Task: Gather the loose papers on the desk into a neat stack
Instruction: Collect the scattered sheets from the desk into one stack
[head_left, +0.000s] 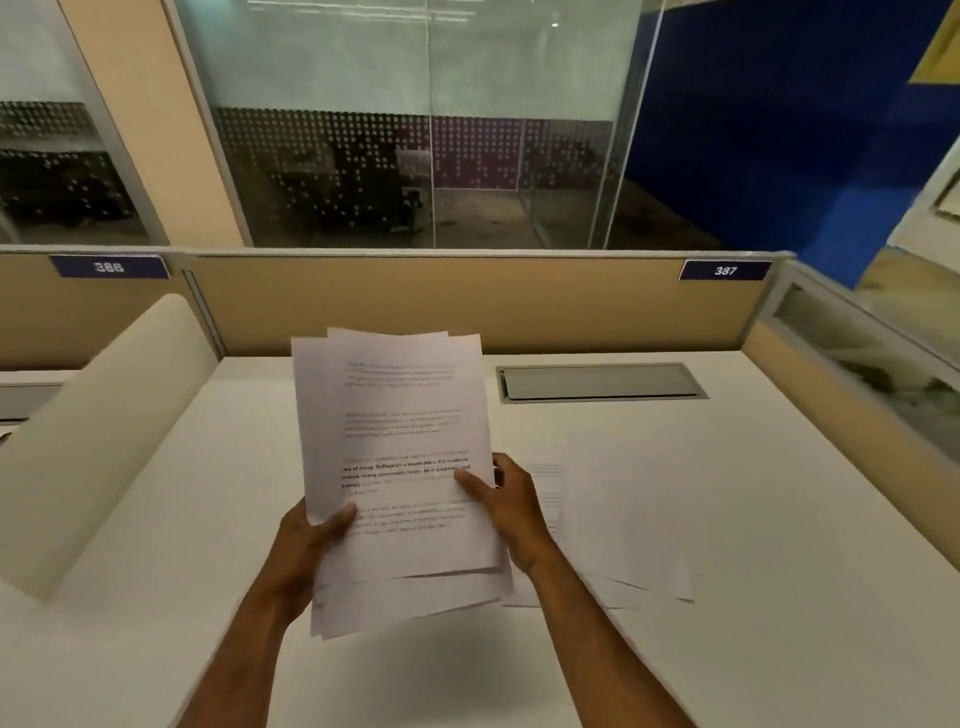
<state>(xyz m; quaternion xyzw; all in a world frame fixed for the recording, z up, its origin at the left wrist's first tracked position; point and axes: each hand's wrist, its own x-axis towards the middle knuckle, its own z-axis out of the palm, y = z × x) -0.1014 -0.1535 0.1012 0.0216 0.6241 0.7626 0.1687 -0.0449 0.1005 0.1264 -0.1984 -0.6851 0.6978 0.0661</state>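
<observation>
Both hands, left hand (311, 540) and right hand (506, 499), fingers pinched shut on fanned papers (400, 467) held above bench (727, 519); light, floppy, slippery sheets, grip side edges; more loose sheets (623, 519) lie right.

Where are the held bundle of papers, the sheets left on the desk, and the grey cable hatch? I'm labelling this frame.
held papers (400, 441): head view, middle of the top printed sheet.
loose sheets (623, 525): head view, blank face of the upper sheet.
cable hatch (597, 382): head view, centre of its grey lid.

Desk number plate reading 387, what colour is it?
Dark blue plate with white numerals, clearest in the head view.
</observation>
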